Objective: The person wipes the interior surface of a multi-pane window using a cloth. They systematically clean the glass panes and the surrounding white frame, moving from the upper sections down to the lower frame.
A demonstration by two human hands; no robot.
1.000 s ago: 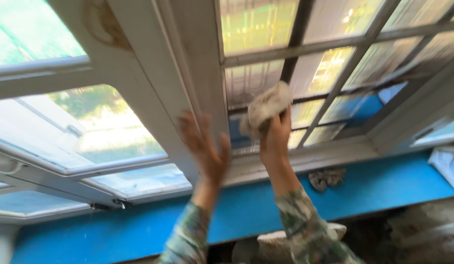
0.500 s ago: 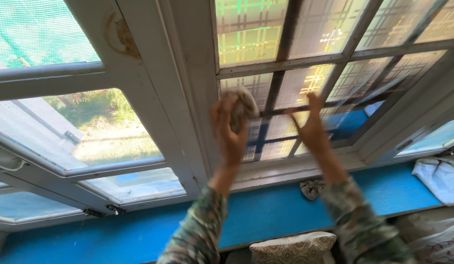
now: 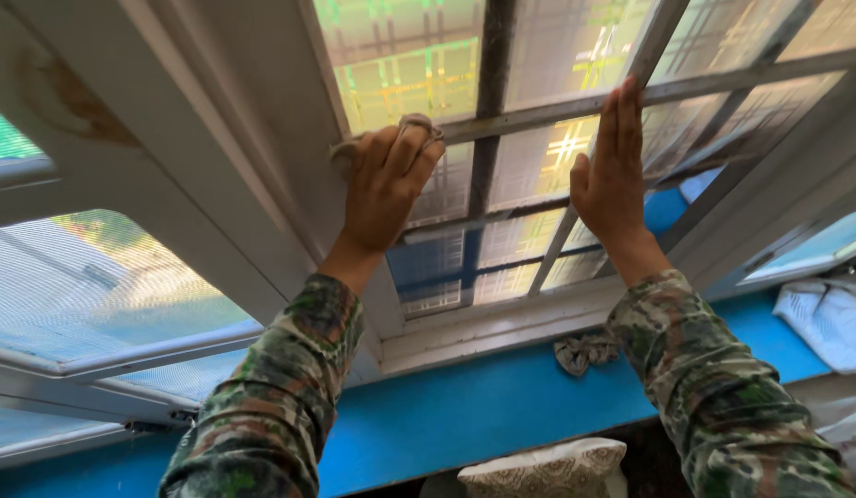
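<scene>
— Though tilted in view, white window frame (image 3: 262, 175) with textured glass panes (image 3: 539, 157), blue sill (image 3: 465, 406) below. Seen?
— Seen. Left hand (image 3: 384, 189) up against the pane's top corner, fingers curled and pinching a pale cloth (image 3: 411, 124) flat on the glass, likely for wiping pressure
— And the right hand (image 3: 612, 180)?
— Flat on the glass, fingers straight and pressed together, probably steadying the sash. Crumpled grey rag (image 3: 585, 350) lying spare on the sill

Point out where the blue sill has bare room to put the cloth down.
Bare blue sill runs between the left sleeve and the crumpled rag. A shorter bare strip lies between the right sleeve and the white fabric. The far right corner is crowded.
</scene>
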